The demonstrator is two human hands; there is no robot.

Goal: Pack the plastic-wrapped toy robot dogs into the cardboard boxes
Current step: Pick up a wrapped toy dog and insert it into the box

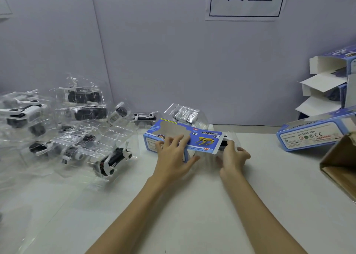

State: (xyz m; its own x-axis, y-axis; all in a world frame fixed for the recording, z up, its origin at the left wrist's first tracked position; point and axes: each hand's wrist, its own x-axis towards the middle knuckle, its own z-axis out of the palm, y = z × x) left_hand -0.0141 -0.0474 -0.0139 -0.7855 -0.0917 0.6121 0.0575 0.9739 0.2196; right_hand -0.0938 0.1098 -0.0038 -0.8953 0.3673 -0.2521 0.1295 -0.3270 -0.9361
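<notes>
Single head-worn view, wide-angle. It looked forward and down over the table (192,205), close above it. A wall (173,61) closed the background.

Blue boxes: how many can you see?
3, maybe more. One blue box lies under the hands in the middle, one lies on the table at right, and one open box is stacked at the right edge; others may hide there.

A white table (192,205) stands against a pale grey wall (154,51) bearing a paper sign (244,1).
</notes>
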